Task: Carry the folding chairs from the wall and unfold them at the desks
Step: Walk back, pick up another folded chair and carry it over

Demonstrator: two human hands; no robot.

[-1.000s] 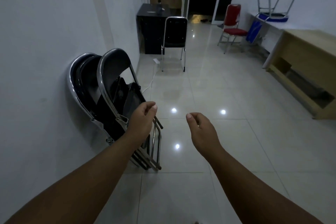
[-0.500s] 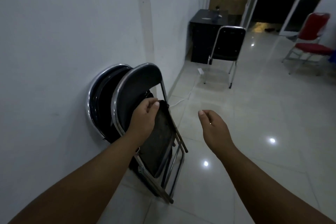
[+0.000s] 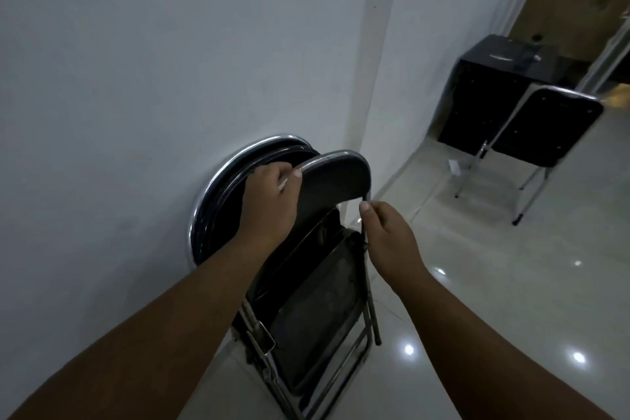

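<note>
While our two bare arms reach in from the bottom of the frame, we see a stack of folded chairs leaning against the white wall (image 3: 143, 78) at centre left, their feet on the pale glossy floor tiles (image 3: 494, 283). Our left hand (image 3: 269, 201) sits on top of the front folded chair (image 3: 317, 283), its fingers (image 3: 272, 171) curled over the chrome rim at the left of the black backrest and closed round it, thumb tip showing on the near side. Our right hand (image 3: 392, 242) is at the chair's right edge, thumb and fingers pinched onto the thin metal side tube just under the backrest's lower right corner. This front chair tilts away from the rear folded chairs (image 3: 218, 191), which lie flat against the wall behind it, a gap open between them at the top. In the upper right of the frame an unfolded black chair (image 3: 545, 133) stands on the tiles, well apart from the stack, just before a black cabinet (image 3: 484, 85) set against the far wall.
</note>
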